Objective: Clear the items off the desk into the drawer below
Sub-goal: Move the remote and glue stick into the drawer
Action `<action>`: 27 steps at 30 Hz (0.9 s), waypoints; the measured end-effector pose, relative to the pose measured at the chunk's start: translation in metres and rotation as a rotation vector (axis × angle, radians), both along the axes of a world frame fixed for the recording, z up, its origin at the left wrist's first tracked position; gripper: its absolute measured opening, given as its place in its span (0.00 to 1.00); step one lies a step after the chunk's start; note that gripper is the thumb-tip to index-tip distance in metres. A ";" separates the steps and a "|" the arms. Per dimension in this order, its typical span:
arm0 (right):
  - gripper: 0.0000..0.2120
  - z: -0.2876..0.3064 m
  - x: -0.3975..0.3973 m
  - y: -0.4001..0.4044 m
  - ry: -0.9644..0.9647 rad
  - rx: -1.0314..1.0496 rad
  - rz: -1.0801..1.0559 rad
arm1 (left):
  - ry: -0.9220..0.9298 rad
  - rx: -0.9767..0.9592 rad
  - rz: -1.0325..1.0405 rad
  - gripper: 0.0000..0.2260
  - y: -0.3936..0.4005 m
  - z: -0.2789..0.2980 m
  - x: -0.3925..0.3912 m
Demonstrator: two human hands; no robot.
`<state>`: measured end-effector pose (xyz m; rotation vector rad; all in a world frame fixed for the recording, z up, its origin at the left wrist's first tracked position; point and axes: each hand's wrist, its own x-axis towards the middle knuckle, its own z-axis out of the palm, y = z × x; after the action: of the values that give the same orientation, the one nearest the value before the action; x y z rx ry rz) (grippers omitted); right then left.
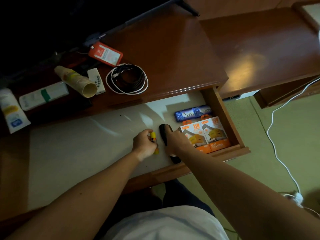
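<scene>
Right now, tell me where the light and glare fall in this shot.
Head view: glare on the desk top at right and pale streaks on the drawer floor; the left side near the white tube is dim; wide-angle bending curves the desk edges.

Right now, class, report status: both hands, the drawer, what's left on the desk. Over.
Left hand grips yellow item in the drawer. Right hand holds black object. Cable coil, cup stack, orange tag on desk.
</scene>
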<state>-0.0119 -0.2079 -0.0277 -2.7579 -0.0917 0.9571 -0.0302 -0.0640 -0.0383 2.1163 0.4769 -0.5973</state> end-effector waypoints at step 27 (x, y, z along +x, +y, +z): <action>0.21 0.007 0.044 -0.003 -0.225 -0.274 0.384 | -0.009 0.023 -0.083 0.11 -0.026 -0.023 -0.002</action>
<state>0.0325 -0.2108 -0.0209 -3.1662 -0.5874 0.7831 -0.0327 -0.0901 -0.0616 2.1687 0.3942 -0.6321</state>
